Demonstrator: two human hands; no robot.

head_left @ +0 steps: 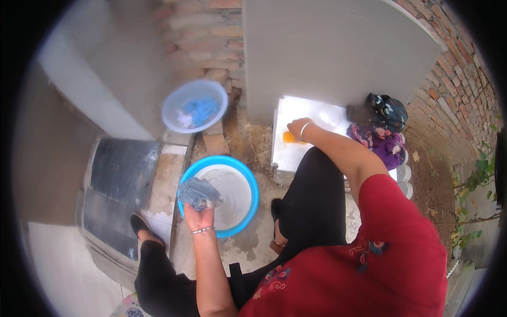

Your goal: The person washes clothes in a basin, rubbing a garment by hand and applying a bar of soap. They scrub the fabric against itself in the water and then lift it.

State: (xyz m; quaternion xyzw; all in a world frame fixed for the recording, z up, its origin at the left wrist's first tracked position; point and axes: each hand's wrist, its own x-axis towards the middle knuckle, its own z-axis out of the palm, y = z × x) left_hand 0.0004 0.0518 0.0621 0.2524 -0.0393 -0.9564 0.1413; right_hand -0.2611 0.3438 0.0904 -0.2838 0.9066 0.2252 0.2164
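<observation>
My left hand (pixel 200 215) is palm up, closed on a wet-looking, crumpled grey-blue cloth (pixel 197 192). It holds the cloth above the left rim of a bright blue-edged basin (pixel 254 196), which contains cloudy, greyish water. On the right, my right hand (pixel 299 128) reaches out over a white-topped table (pixel 282 113). Its fingers are curled over an orange bar (pixel 288 137) that looks like soap; part of the bar sticks out beneath the hand, and the fingertips are hidden.
A pale blue bowl (pixel 170 113) with blue and whitish cloths stands behind the basin. Purple floral cloth (pixel 390 153) and a dark patterned bag (pixel 390 112) lie at the table's right. A dark-topped low block (pixel 121 179) is on the left, brick walls behind.
</observation>
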